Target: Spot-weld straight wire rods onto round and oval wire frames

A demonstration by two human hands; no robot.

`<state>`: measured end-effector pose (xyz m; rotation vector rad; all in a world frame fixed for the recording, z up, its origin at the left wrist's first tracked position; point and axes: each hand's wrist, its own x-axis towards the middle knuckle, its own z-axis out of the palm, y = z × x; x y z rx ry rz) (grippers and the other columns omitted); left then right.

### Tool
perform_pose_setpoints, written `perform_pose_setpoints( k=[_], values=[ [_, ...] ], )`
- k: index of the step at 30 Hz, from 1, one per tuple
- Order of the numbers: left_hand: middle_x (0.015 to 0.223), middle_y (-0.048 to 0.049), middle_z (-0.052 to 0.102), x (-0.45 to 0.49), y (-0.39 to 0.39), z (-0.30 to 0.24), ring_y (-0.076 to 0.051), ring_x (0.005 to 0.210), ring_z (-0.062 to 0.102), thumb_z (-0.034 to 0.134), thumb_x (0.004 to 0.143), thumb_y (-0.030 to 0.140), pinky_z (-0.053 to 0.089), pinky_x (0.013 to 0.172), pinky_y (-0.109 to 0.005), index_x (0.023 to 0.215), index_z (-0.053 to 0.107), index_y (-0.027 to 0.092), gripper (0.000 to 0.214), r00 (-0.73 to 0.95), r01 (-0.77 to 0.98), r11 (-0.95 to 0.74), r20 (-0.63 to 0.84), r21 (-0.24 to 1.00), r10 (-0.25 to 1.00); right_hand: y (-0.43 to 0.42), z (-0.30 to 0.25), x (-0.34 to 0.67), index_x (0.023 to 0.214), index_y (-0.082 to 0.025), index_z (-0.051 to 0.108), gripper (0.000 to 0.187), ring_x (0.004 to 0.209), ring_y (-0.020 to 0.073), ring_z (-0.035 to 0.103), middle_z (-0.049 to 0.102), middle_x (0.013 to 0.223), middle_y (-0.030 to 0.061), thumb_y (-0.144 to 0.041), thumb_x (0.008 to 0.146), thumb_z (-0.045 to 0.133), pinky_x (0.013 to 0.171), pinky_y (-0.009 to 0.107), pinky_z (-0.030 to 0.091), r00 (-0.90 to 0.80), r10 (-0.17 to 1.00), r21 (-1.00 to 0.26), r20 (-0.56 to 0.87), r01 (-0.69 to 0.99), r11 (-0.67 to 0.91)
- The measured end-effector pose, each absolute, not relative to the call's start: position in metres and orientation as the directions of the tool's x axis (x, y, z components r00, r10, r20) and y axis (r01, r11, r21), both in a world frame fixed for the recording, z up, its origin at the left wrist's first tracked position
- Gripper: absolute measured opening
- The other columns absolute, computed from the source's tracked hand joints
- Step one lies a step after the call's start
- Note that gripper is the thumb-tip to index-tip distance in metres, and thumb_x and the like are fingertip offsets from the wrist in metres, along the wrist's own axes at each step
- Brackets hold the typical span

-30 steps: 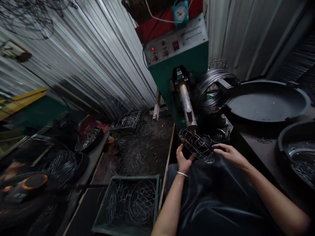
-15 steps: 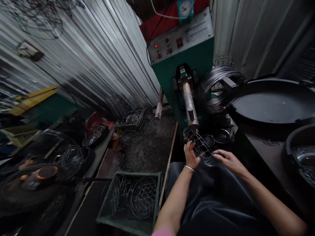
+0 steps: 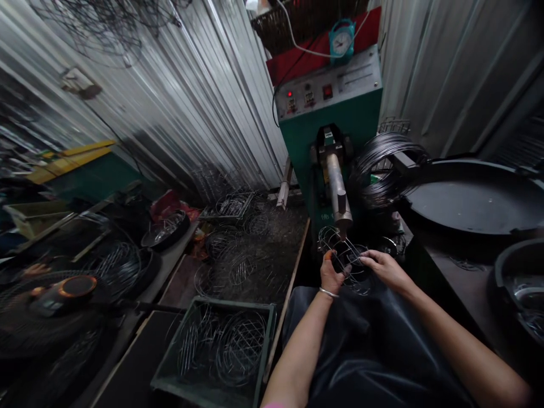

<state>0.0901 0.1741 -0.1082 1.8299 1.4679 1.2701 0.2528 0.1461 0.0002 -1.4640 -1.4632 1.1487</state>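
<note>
Just beyond the held wire frame (image 3: 349,249), lettering (image 3: 328,216) blurs.

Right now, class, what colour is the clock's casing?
Turquoise; the clock shows best in the head view.

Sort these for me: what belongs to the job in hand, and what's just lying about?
In the job:
- wire frame, held by the left hand and right hand
- machine, its arm reaching down to the wire frame

Probably just lying about:
- clock
- basin
- loose wires near the basin
</note>
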Motion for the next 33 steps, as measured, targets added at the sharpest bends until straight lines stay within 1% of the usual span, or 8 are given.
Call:
perform_pose_setpoints(
  k=[3,7,10,16,19,23,28,33],
  values=[
    [0.11,-0.0102,0.059,0.089,0.177,-0.109,-0.024,0.102,0.059,0.074,0.064,0.03,0.047,0.09,-0.04,0.115,0.045,0.017,0.061,0.014,0.441,-0.326,0.357,0.836,0.934,0.145,-0.002,0.253,0.074,-0.018,0.065,0.031,0.07,0.0195,0.06,0.067,0.072,0.0034,-0.047,0.07,0.056,0.067,0.031,0.047,-0.056,0.995,-0.947,-0.081,0.315,-0.059],
    [0.106,-0.0095,0.06,0.088,0.179,-0.11,-0.023,0.099,0.06,0.075,0.062,0.026,0.048,0.086,-0.039,0.112,0.046,0.016,0.058,0.029,0.391,-0.303,0.317,0.869,0.948,0.135,-0.008,0.26,0.084,-0.018,0.068,0.035,0.079,0.0213,0.062,0.07,0.083,0.005,-0.048,0.066,0.062,0.072,0.031,0.048,-0.049,0.993,-0.957,-0.105,0.276,-0.088],
    [0.106,-0.0092,0.06,0.089,0.181,-0.111,-0.022,0.098,0.06,0.078,0.06,0.026,0.047,0.088,-0.039,0.11,0.047,0.016,0.06,0.038,0.363,-0.283,0.289,0.888,0.956,0.13,-0.008,0.264,0.08,-0.017,0.068,0.037,0.075,0.0199,0.061,0.068,0.077,0.0039,-0.051,0.067,0.061,0.067,0.029,0.047,-0.086,0.988,-0.95,-0.131,0.294,-0.1],
    [0.108,-0.0097,0.059,0.095,0.189,-0.113,-0.023,0.103,0.059,0.081,0.056,0.03,0.045,0.092,-0.039,0.109,0.047,0.018,0.064,-0.008,0.141,-0.202,0.205,0.969,0.979,0.147,0.005,0.256,0.075,-0.017,0.067,0.038,0.068,0.0179,0.058,0.065,0.07,0.0026,-0.053,0.067,0.059,0.066,0.028,0.044,-0.072,0.993,-0.943,-0.09,0.327,-0.061],
    [0.105,-0.0086,0.06,0.093,0.192,-0.111,-0.022,0.099,0.06,0.081,0.057,0.03,0.045,0.091,-0.04,0.108,0.048,0.019,0.062,0.005,0.12,-0.187,0.187,0.975,0.982,0.151,0.005,0.252,0.075,-0.017,0.066,0.039,0.07,0.0189,0.059,0.066,0.072,0.0035,-0.055,0.066,0.059,0.067,0.029,0.045,-0.061,0.991,-0.951,-0.121,0.295,-0.098],
    [0.104,-0.008,0.058,0.087,0.189,-0.105,-0.021,0.099,0.058,0.081,0.055,0.031,0.044,0.092,-0.039,0.107,0.049,0.018,0.062,-0.007,0.137,-0.191,0.194,0.972,0.981,0.135,-0.001,0.258,0.084,-0.018,0.067,0.047,0.076,0.0208,0.061,0.069,0.081,0.0056,-0.059,0.061,0.065,0.07,0.03,0.047,-0.074,0.98,-0.965,-0.184,0.202,-0.165],
    [0.093,-0.0041,0.058,0.091,0.175,-0.1,-0.018,0.09,0.057,0.084,0.048,0.031,0.044,0.086,-0.033,0.102,0.052,0.018,0.064,-0.024,0.004,-0.055,0.055,0.998,0.998,0.115,0.002,0.266,0.076,-0.017,0.066,0.049,0.065,0.0166,0.057,0.064,0.068,0.0026,-0.063,0.059,0.066,0.062,0.028,0.046,-0.129,0.961,-0.951,-0.245,0.223,-0.213],
    [0.085,-0.0005,0.056,0.098,0.174,-0.093,-0.014,0.08,0.056,0.086,0.042,0.028,0.044,0.078,-0.03,0.096,0.052,0.018,0.065,-0.081,-0.152,0.057,-0.07,0.987,0.994,0.128,0.011,0.259,0.081,-0.017,0.066,0.045,0.066,0.0159,0.058,0.065,0.072,0.0022,-0.058,0.061,0.067,0.064,0.027,0.046,-0.167,0.96,-0.969,-0.226,0.142,-0.203]
  ],
)
